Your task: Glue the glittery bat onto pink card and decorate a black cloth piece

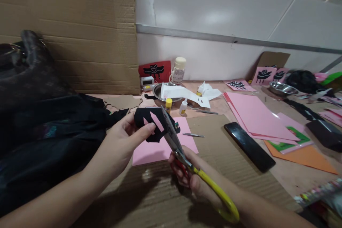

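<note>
Between thumb and fingers, my left hand (133,133) pinches a piece of black paper (141,114) with pink strips on it. My right hand (187,171) is closed around a pair of scissors (175,142) with a yellow handle; a bit of red shows by the fingers. The blades lie against the right side of the black paper, and I cannot tell whether they are parted. Below both hands, a pink sheet (149,155) rests on a cardboard mat (211,131). Tweezers (193,135) lie at the sheet's right edge.
Behind the hands stand a glue stick (168,105), a small glue bottle (183,107) and a metal bowl (157,92) with white paper over it. A phone (248,146) and pink sheets (259,114) lie right. A dark bag (34,67) and upright cardboard (85,32) bound the left.
</note>
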Demonstrator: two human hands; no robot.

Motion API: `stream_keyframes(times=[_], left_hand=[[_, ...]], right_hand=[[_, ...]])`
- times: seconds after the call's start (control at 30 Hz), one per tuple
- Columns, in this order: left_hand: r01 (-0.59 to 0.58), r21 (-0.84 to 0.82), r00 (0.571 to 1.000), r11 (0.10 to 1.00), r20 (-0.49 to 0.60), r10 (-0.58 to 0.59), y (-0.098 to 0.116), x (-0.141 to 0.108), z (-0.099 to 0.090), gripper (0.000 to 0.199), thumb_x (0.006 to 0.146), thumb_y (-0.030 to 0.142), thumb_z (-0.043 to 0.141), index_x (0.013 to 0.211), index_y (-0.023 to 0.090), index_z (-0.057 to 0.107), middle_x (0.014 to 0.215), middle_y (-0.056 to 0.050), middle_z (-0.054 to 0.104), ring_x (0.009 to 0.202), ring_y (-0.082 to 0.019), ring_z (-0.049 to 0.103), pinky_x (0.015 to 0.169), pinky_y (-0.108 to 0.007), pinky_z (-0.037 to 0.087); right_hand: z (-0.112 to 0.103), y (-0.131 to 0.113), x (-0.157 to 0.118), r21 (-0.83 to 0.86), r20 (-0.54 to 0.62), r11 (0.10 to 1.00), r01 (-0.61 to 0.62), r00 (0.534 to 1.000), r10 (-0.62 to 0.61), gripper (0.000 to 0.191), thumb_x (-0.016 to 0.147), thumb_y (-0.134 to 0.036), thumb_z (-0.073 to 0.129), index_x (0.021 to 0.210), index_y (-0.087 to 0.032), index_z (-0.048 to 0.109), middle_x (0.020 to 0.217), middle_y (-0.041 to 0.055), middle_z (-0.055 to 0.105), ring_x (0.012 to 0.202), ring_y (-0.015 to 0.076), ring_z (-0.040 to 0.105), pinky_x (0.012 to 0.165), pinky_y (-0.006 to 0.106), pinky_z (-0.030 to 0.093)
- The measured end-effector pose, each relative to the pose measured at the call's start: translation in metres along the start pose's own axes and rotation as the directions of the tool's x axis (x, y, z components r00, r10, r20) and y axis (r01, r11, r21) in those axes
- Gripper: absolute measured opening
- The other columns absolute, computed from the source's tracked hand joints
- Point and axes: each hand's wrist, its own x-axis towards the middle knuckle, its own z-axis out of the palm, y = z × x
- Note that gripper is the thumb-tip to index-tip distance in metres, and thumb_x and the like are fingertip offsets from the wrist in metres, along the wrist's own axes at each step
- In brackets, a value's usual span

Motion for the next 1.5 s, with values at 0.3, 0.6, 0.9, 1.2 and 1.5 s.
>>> stream_keyframes(times=[0.3, 0.6, 0.9, 1.2, 1.5], left_hand=[[0.031, 0.048, 0.999, 0.998, 0.030, -0.032, -0.002, 0.000, -0.004, 0.020, 0.092, 0.042, 0.086, 0.104, 0.028, 0.079, 0.102, 0.001, 0.080, 0.097, -0.017, 0.073, 0.088, -0.025, 0.059], [0.035, 0.045, 0.999, 0.998, 0.000, -0.035, 0.001, 0.004, -0.003, 0.035, 0.085, 0.048, 0.090, 0.107, 0.023, 0.080, 0.106, -0.004, 0.082, 0.101, -0.022, 0.074, 0.088, -0.029, 0.061], [-0.016, -0.012, 0.999, 1.000, 0.037, 0.017, 0.004, 0.006, -0.005, 0.023, 0.085, 0.041, 0.092, 0.100, 0.028, 0.082, 0.093, 0.003, 0.081, 0.088, -0.012, 0.074, 0.080, -0.016, 0.060], [-0.033, -0.044, 0.996, 0.998, 0.081, 0.037, 0.006, 0.005, -0.004, 0.020, 0.088, 0.040, 0.089, 0.105, 0.032, 0.082, 0.105, 0.004, 0.084, 0.097, -0.012, 0.077, 0.087, -0.016, 0.061], [-0.062, 0.023, 0.998, 0.998, 0.017, 0.062, 0.007, 0.004, -0.005, 0.018, 0.087, 0.045, 0.089, 0.096, 0.030, 0.083, 0.091, 0.005, 0.081, 0.085, -0.010, 0.073, 0.073, -0.012, 0.058]], right_hand=[[0.001, -0.015, -0.013, -0.015, 0.046, 0.998, 0.069, 0.997, -0.068, 0.075, 0.082, -0.083, 0.075, 0.122, -0.022, 0.060, 0.093, -0.0010, 0.050, 0.069, 0.0096, 0.038, 0.058, 0.021, 0.033], [0.004, -0.022, -0.014, -0.048, 0.049, 0.988, 0.144, 0.989, -0.142, 0.072, 0.084, -0.082, 0.074, 0.119, -0.020, 0.062, 0.087, -0.0015, 0.049, 0.066, 0.0095, 0.037, 0.053, 0.020, 0.033], [0.005, -0.020, -0.015, -0.068, 0.004, 0.981, 0.183, 0.983, -0.183, 0.067, 0.084, -0.076, 0.079, 0.116, -0.019, 0.065, 0.094, 0.0025, 0.053, 0.072, 0.0108, 0.043, 0.055, 0.020, 0.034], [0.007, -0.022, -0.011, -0.074, -0.016, 0.978, 0.193, 0.981, -0.195, 0.067, 0.079, -0.077, 0.083, 0.110, -0.019, 0.065, 0.091, 0.0011, 0.052, 0.066, 0.0097, 0.037, 0.051, 0.021, 0.030], [0.007, -0.023, -0.014, -0.138, -0.031, 0.978, 0.153, 0.987, -0.159, 0.073, 0.077, -0.083, 0.080, 0.109, -0.019, 0.067, 0.090, 0.0015, 0.054, 0.073, 0.0126, 0.044, 0.061, 0.024, 0.037]])
